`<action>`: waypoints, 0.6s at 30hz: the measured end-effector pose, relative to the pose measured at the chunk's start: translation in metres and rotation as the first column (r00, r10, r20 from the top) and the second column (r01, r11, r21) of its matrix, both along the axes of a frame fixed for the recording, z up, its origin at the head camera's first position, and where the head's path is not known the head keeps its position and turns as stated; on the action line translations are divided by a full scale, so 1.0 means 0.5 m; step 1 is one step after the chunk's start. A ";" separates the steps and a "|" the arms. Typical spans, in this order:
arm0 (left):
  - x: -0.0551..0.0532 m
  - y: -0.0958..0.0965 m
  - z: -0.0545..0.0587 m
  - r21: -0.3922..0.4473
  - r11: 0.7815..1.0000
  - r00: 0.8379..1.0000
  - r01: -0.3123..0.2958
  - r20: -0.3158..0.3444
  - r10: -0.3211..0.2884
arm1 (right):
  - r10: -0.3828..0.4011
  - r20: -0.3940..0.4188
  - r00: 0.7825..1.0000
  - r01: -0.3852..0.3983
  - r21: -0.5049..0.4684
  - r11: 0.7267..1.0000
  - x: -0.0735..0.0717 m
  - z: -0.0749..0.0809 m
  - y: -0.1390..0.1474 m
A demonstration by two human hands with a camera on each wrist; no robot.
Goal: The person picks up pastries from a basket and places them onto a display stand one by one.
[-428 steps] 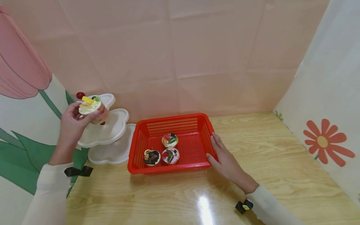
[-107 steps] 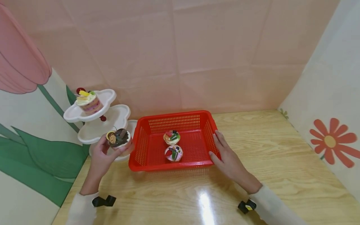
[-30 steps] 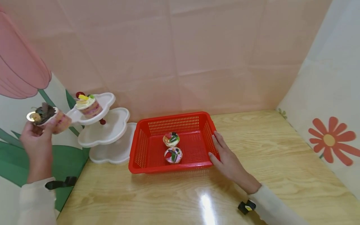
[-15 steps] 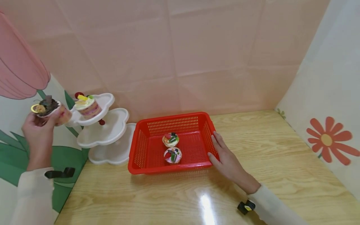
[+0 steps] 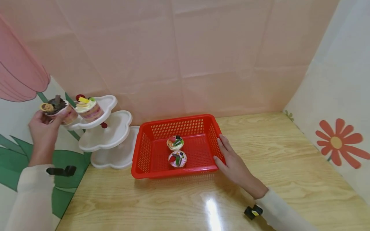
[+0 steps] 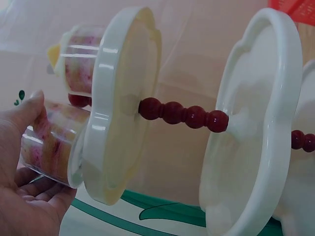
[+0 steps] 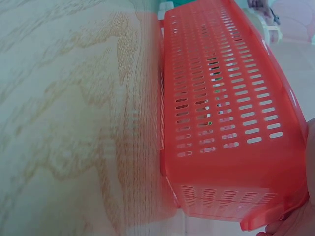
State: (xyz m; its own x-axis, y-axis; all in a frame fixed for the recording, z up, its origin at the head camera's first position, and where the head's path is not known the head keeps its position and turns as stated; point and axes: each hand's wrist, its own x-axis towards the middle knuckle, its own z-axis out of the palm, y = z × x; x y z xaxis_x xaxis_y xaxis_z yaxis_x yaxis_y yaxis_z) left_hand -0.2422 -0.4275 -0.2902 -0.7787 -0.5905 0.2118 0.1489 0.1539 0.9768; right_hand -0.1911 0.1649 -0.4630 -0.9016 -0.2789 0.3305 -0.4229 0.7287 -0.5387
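In the head view, a person's left hand (image 5: 44, 128) pinches a clear, pink-layered dessert cup topped with dark chocolate (image 5: 68, 116) at the top tier of a white cloud-shaped stand (image 5: 111, 132), beside a similar cup with cream and yellow topping (image 5: 92, 114); the right hand (image 5: 234, 166) has its grip spread against the right rim of a red slotted plastic basket (image 5: 173, 175) on a pale wood-grain bench (image 5: 274, 144), with two round fruit-topped cups (image 5: 177, 159) inside. In the left wrist view, thumb and fingers curl around the chocolate cup, its base near the tier, contact unclear. In the right wrist view, part of the right hand meets the basket's rim.
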 end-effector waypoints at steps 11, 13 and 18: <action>-0.015 -0.011 -0.009 -0.011 0.997 0.997 0.071 0.004 -0.071 | 0.006 -0.004 1.000 -0.006 0.010 1.000 -0.003 -0.006 -0.001; -0.015 -0.014 -0.009 -0.044 0.995 0.994 0.093 0.054 -0.090 | 0.003 -0.003 1.000 -0.003 0.010 1.000 -0.003 -0.006 -0.001; -0.021 -0.020 -0.007 -0.115 0.982 0.986 0.150 0.091 -0.140 | -0.006 0.005 1.000 0.006 0.014 1.000 -0.004 -0.004 0.001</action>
